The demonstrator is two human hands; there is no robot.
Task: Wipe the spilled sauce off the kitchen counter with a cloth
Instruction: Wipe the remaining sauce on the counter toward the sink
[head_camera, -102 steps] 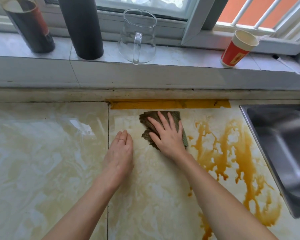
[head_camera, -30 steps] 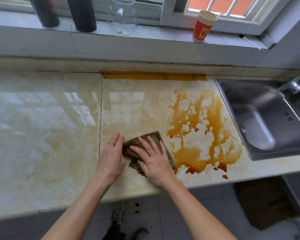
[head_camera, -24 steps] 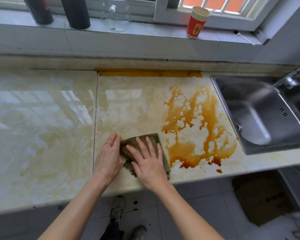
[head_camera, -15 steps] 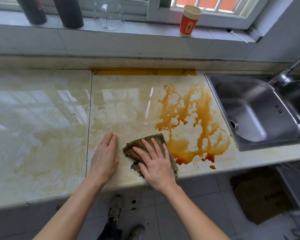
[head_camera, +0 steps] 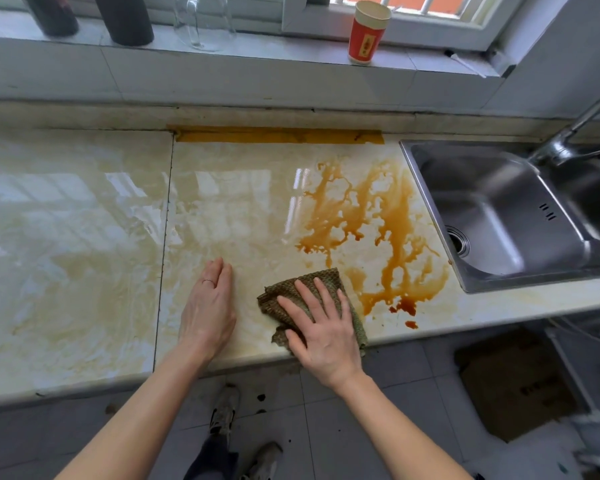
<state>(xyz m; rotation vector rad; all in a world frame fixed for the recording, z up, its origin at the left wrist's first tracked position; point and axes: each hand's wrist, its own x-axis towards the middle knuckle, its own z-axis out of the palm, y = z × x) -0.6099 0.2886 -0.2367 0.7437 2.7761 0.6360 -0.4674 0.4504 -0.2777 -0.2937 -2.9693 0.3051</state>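
A glossy cream tabletop point(head_camera: 84, 237) of marbled stone fills most of the view, made of two slabs that meet at a thin dark seam point(head_camera: 163, 244), with a strip of yellow tape point(head_camera: 278, 136) along the back edge of the right slab. Set into its right end is a steel sink point(head_camera: 426, 216), a rounded rectangular basin showing bare brushed metal and a round drain point(head_camera: 458, 241), with a chrome tap point(head_camera: 568, 140) slanting over its far corner. Behind runs a pale tiled ledge point(head_camera: 291, 60) under the window. The sauce point(head_camera: 392, 216) lies on the right slab between seam and sink: thin, orange-brown, in branching runs, with darker drops near the front edge. The left hand point(head_camera: 210, 306) lies flat on the bare stone, fingers straight and together, holding nothing, just left of the cloth and apart from it. The right hand point(head_camera: 321, 327) presses flat on the cloth point(head_camera: 326, 278), fingers straight and spread. The cloth is olive-brown, coarse-woven and crumpled, at the front edge of the tabletop beside the lower left of the spill. On the ledge stand a clear glass jug point(head_camera: 205, 22) with a handle, two dark cylinders point(head_camera: 123, 19) (tops cut off by the frame, contents not visible), and a red paper cup point(head_camera: 367, 32) whose inside I cannot make out. A thin ring point(head_camera: 208, 280) sits on a left finger.
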